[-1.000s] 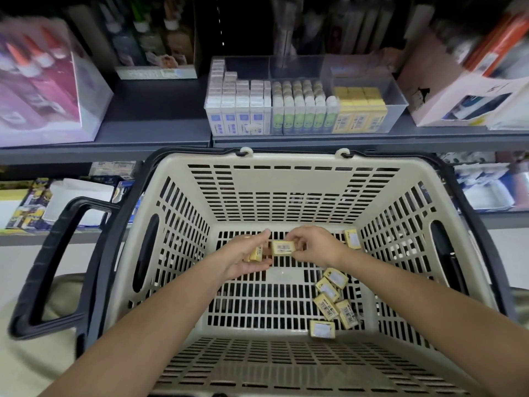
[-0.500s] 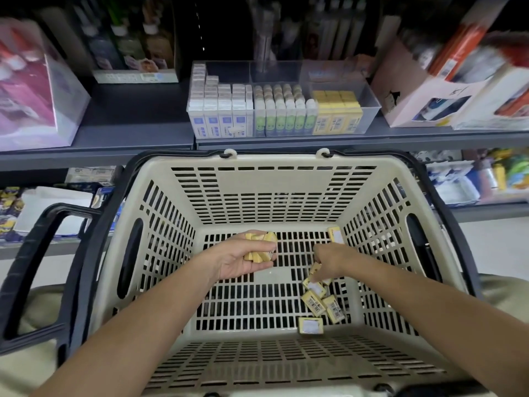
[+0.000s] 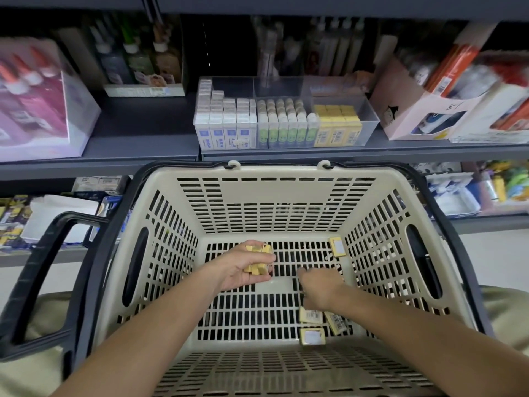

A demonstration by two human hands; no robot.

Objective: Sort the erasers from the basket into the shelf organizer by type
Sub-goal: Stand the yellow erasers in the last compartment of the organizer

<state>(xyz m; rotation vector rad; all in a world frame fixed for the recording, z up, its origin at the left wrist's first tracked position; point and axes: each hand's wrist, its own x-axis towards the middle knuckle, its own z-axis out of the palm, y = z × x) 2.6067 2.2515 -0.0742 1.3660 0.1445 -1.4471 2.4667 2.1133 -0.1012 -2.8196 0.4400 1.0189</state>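
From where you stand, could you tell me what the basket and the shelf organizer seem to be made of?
The basket looks like moulded beige plastic, matt, its slotted walls and floor in one piece. The shelf organizer appears to be clear rigid plastic, perhaps acrylic: the erasers show through its smooth walls.

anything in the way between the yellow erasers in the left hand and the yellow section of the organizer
Only the basket's far wall rises between them; the left hand must lift the yellow erasers over it. The organizer's yellow section is open on top.
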